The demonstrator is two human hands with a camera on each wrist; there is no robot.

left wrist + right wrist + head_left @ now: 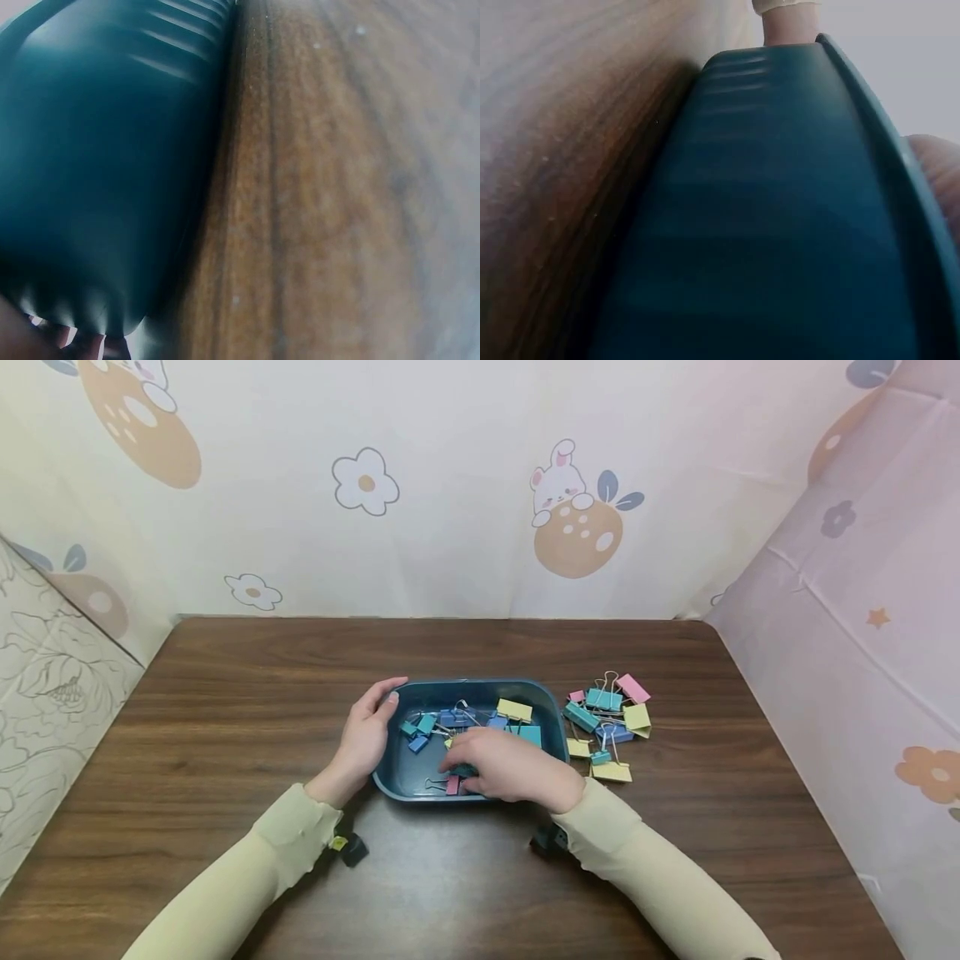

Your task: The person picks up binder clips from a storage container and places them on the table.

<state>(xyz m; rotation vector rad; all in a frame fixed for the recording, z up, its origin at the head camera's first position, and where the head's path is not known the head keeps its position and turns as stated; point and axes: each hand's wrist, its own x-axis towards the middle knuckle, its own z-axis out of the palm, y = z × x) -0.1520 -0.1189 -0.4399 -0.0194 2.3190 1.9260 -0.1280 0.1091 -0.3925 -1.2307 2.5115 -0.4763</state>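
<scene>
A dark blue-green plastic tray [405, 777] holds several binder clips in blue, teal, yellow and pink. My left hand [365, 735] grips its left end, thumb over the rim and fingers along the outside. Inside the tray, my right hand [513, 766] reaches down with bent fingers. A pink binder clip [452, 786] lies by the right thumb, its wire handles pointing left. Something dark teal shows between thumb and fingers; whether they pinch it is unclear. Blue binder clips [453, 718] and a yellow binder clip [514, 710] lie farther back. Both wrist views show mainly the tray's outer wall [97, 165] [765, 187].
Right of the tray, a loose pile of binder clips [616, 732] in teal, pink, yellow and blue lies on the brown wooden table [247, 718]. Patterned cloth [450, 552] hangs behind the table and along its sides. Small dark devices [352, 850] sit at both wrists.
</scene>
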